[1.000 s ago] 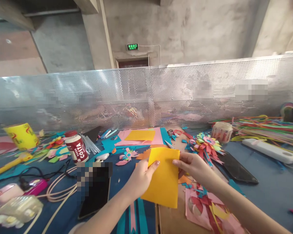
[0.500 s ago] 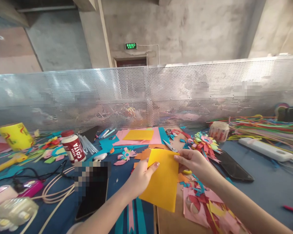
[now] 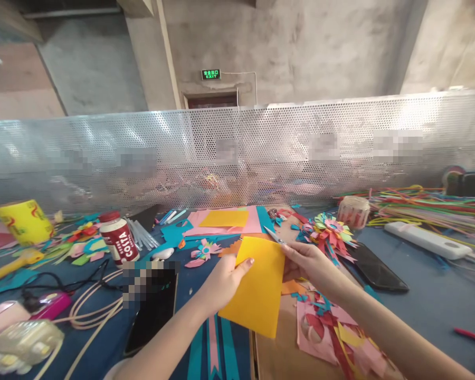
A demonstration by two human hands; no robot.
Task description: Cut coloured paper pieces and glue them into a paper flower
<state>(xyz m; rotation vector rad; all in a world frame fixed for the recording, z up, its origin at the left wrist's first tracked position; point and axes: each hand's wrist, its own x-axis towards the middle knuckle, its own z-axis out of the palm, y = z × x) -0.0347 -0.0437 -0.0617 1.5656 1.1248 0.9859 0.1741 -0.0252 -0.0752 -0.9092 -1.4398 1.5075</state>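
My left hand (image 3: pixel 224 282) grips a yellow-orange sheet of paper (image 3: pixel 257 290), thumb on its front and fingers behind. The sheet is tilted, above the table. My right hand (image 3: pixel 306 264) is at the sheet's upper right edge, with thumb and fingers closed on a pair of scissors (image 3: pixel 275 236). The scissor blades point up and left, past the sheet's top corner; their handles are hidden by the hand. Behind the sheet lie orange paper pieces (image 3: pixel 234 247). Blue and pink paper strips (image 3: pixel 214 348) lie below my left wrist.
A pink sheet stack (image 3: pixel 190 230) lies ahead. Paper scraps (image 3: pixel 320 332) and a ribbon flower (image 3: pixel 334 232) are right, beside a black phone (image 3: pixel 374 266). Left are another phone (image 3: pixel 154 311), a bottle (image 3: pixel 119 240), cables (image 3: pixel 89 306) and a glue gun (image 3: pixel 21 261). A perforated metal screen (image 3: pixel 237 153) stands behind.
My right hand has let go of the sheet's right edge and closed on the scissors. My left hand and the sheet have shifted slightly left and down.
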